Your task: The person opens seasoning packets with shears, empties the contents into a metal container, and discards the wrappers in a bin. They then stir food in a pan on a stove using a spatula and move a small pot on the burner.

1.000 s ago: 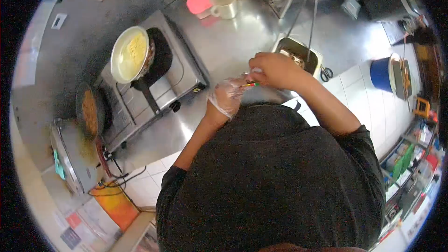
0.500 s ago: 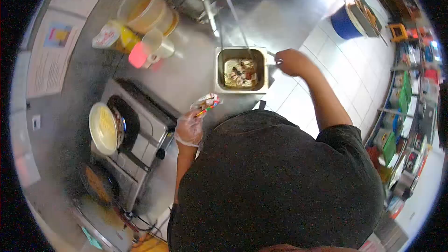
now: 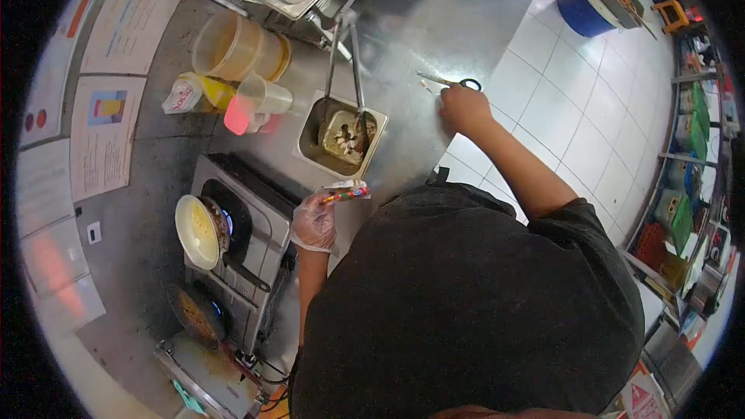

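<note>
My left hand [image 3: 313,221], in a clear plastic glove, is closed on a small packet [image 3: 346,192] with a bright multicoloured print. Closed around the scissors [image 3: 438,78], my right hand [image 3: 466,111] is bare and at the counter's edge; the blades point left and one dark handle loop shows. Between the hands, farther back, stands a deep metal container [image 3: 308,154], turned at an angle. Small scraps [image 3: 347,140] lie at its bottom, and metal tongs [image 3: 355,58] lean in it.
At left, a stove [image 3: 272,244] with blue flames carries a pan [image 3: 248,272] with a pale bowl [image 3: 186,233] on it, and a second dark pan [image 3: 194,314]. Behind are a pink-lidded cup [image 3: 237,116], a yellow bag [image 3: 217,95] and a clear tub [image 3: 240,46]. A blue bucket [image 3: 582,12] stands right.
The metal container has shifted left and turned, with the tongs in it. My right hand has moved left, away from the container's side. My left hand still holds the packet. The view has shifted slightly.
</note>
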`<state>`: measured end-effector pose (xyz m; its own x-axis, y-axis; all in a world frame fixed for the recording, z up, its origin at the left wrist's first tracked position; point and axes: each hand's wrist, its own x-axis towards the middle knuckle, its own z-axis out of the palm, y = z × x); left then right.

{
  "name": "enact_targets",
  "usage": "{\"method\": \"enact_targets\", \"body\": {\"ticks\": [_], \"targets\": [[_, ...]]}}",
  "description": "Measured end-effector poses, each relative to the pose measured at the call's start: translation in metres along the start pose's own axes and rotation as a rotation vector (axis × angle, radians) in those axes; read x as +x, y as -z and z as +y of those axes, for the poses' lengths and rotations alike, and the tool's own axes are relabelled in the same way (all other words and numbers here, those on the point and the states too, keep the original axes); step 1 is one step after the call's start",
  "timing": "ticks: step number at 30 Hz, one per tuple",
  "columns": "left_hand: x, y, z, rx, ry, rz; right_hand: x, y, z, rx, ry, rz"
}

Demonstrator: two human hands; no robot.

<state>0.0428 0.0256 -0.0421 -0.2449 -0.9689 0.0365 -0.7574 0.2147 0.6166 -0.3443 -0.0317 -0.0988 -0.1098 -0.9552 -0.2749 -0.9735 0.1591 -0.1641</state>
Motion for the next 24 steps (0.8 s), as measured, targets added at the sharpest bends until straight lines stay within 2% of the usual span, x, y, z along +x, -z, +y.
{"method": "enact_targets", "body": {"ticks": [6, 11, 15, 18, 21, 24], "targets": [[-0.006, -0.005, 0.009, -0.026, -0.14, 0.082, 0.003, -0.014, -0.004, 0.038, -0.027, 0.039], [-0.011, -0.007, 0.01, 0.172, -0.182, 0.048, 0.005, -0.014, -0.007, 0.013, 0.023, 0.03], [-0.023, -0.013, -0.001, 0.06, -0.114, 0.096, 0.001, -0.012, -0.009, 0.078, 0.038, 0.116], [-0.026, -0.011, 0.001, 0.112, -0.125, 0.085, 0.012, -0.018, -0.007, 0.02, 0.047, 0.025], [-0.025, -0.004, 0.012, 0.223, -0.115, 0.027, 0.018, -0.025, -0.008, 0.012, 0.048, 0.026], [-0.025, 0.003, 0.025, 0.267, -0.103, -0.006, 0.005, -0.007, -0.012, -0.018, 0.085, -0.019]]}}
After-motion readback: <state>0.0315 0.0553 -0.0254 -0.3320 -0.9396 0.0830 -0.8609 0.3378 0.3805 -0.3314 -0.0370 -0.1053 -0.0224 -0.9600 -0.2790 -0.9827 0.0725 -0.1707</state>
